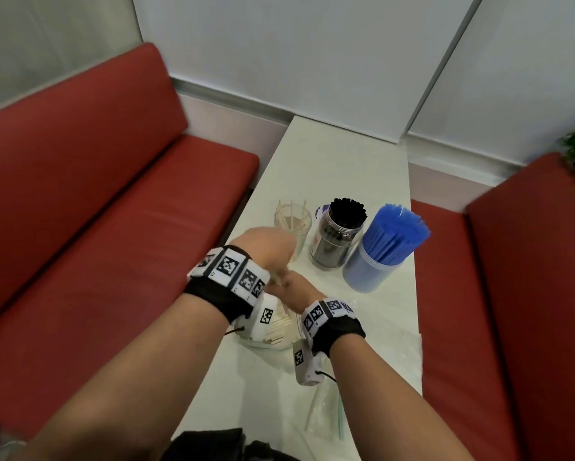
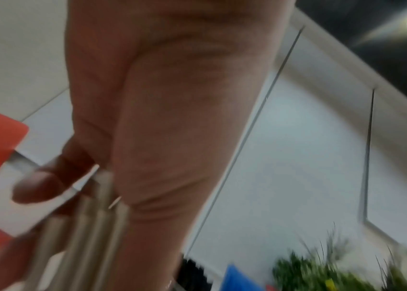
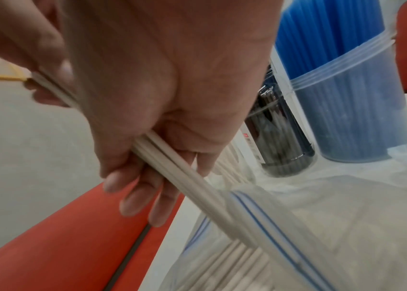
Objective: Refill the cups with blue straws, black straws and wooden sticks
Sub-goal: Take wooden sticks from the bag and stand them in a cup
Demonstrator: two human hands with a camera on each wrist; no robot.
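Step in hand, as judged: moving wooden sticks [image 3: 172, 163] from the zip bag [image 3: 321, 226] to the stick cup [image 1: 294, 227].

Right hand [image 3: 162, 82]: fingers curled round a small bundle of sticks, whose lower ends are inside the bag mouth. Left hand [image 1: 268, 244]: just left of the right hand, near the stick cup; its wrist view shows fingers [image 2: 38, 189] closed on several pale sticks, blurred.

To do it well: draw the bundle clear of the bag mouth before tilting, so the zip edge does not catch the ends. Keep the sticks parallel, stand them upright over the cup, release low. The cup looks light and sits near the table's left edge; it may tip.

Containers, left to right on the table [image 1: 346, 161]:
- stick cup: clear, only a few sticks, leaning.
- jar [image 1: 337, 241]: black straws, packed.
- blue cup [image 1: 372, 264]: blue straws [image 1: 399, 231], full, fanning right.
- zip bag, nearest: many sticks left.
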